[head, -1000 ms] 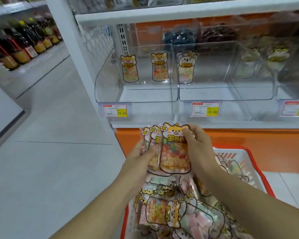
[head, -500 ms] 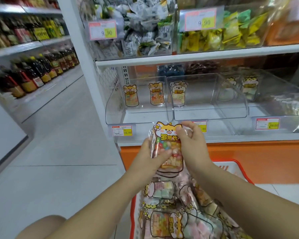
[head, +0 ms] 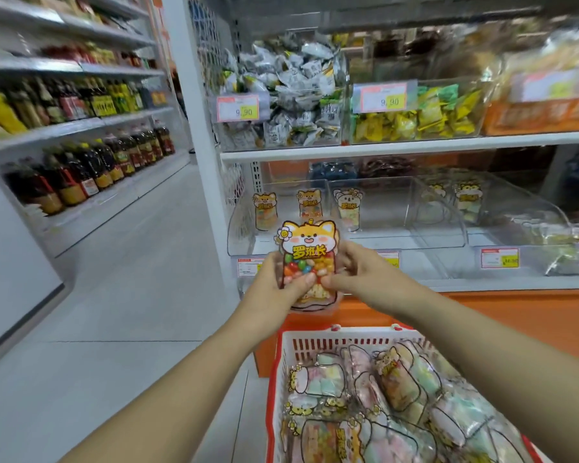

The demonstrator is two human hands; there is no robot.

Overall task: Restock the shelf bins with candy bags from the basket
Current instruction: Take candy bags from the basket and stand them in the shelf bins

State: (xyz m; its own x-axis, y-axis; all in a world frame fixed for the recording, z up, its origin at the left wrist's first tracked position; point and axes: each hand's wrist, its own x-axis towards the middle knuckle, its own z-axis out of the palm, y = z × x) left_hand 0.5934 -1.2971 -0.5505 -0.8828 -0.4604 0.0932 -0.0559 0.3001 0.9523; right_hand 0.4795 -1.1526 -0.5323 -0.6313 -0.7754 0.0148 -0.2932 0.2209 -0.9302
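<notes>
both hands pinch one candy bag (head: 310,248) upright at the middle of the view. the left hand (head: 274,282) curls round its 9 o'clock edge, the right hand (head: 358,272) round its 3 o'clock edge, thumbs pressed on the front. a clear shelf bin (head: 244,238) stands behind it at 12 o'clock. the basket (head: 345,333) sits at 5 o'clock, holding more candy bags (head: 398,396).

Both arms reach forward, left hand (head: 272,285) and right hand (head: 360,272) close together, fingers curled in grip.
</notes>
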